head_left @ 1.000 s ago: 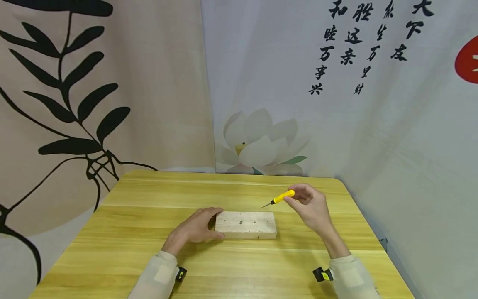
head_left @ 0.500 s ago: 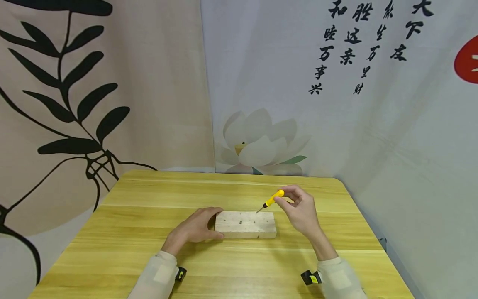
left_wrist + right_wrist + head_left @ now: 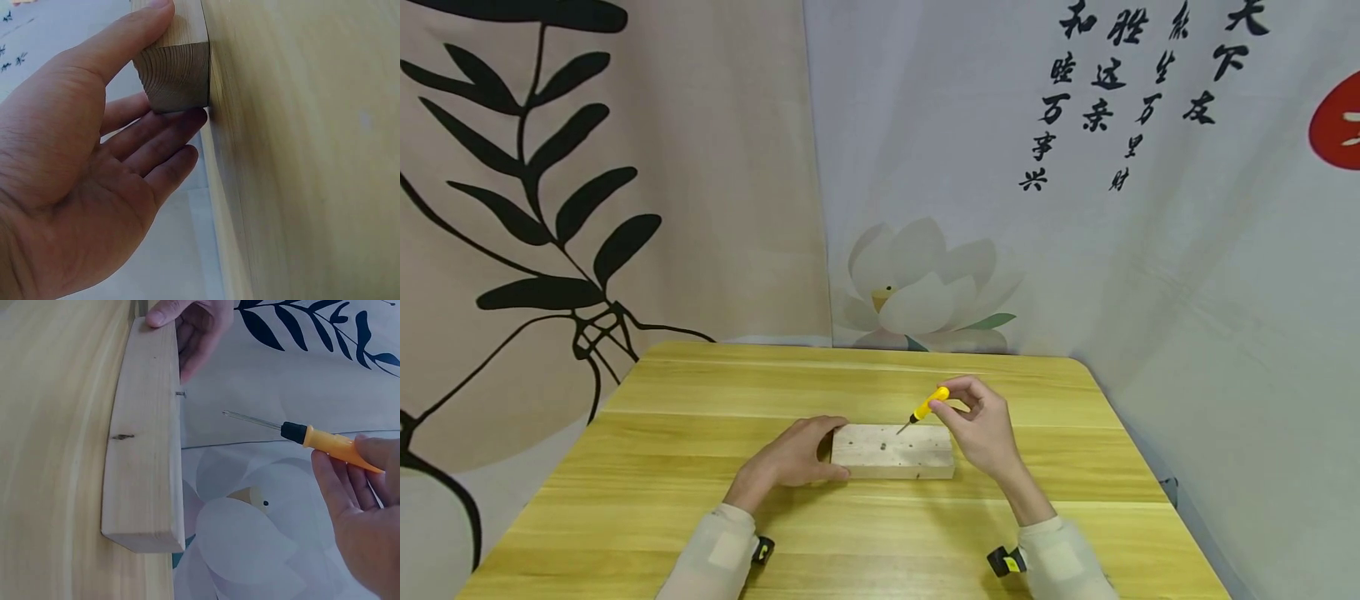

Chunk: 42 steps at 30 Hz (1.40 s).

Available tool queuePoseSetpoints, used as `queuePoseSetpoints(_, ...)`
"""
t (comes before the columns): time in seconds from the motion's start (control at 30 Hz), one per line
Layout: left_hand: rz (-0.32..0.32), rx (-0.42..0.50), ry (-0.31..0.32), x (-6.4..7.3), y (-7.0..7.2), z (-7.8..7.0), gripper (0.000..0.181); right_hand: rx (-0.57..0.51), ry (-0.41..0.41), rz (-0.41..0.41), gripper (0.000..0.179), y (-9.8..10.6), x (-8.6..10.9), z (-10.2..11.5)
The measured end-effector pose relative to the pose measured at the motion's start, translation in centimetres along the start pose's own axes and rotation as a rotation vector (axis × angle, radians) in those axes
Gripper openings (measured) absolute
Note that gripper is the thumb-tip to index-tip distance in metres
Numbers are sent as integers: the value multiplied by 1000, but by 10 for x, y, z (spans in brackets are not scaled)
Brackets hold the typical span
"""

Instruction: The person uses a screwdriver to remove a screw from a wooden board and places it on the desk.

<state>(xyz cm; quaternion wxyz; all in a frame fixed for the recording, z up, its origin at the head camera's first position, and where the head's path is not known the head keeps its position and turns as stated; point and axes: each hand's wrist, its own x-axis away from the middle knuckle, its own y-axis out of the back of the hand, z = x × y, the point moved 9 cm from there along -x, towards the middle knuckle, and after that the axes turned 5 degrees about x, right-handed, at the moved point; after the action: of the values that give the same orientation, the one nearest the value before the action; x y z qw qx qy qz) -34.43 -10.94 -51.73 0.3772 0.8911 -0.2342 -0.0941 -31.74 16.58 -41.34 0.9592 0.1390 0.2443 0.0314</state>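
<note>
A pale wooden block (image 3: 893, 454) lies flat on the table, with several dark spots on its top. My left hand (image 3: 796, 454) grips its left end, thumb on the near side and fingers behind. The left wrist view shows the end grain of the block (image 3: 178, 78) between thumb and fingers. My right hand (image 3: 981, 427) pinches the yellow handle of a screwdriver (image 3: 928, 405), its shaft slanting down left over the block. In the right wrist view a small screw (image 3: 181, 394) sticks up from the block's top, with the screwdriver's tip (image 3: 226, 413) apart from it.
The wood-grain table (image 3: 700, 392) stretches around the block, its far edge close to a printed wall cloth (image 3: 925, 167) with a flower, leaves and writing. Each wrist wears a small black device, as on the right wrist (image 3: 1006, 562).
My right hand has moved left and slightly down with the screwdriver, bringing its tip from beyond the block's back edge to over the top. My left hand and the block have stayed put.
</note>
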Motion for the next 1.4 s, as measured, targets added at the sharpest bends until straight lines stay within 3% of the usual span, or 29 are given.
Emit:
queuePoseSetpoints(0.5, 0, 9, 4, 0, 0, 0, 90, 13, -21, 35, 26, -20, 0, -10)
queuePoseSetpoints(0.97, 5, -2, -6, 0, 0, -1, 91, 12, -65, 50, 26, -27, 1, -21)
queuePoseSetpoints(1.4, -2, -7, 2, 0, 1, -2, 90, 19, -35, 41, 23, -32, -1, -16)
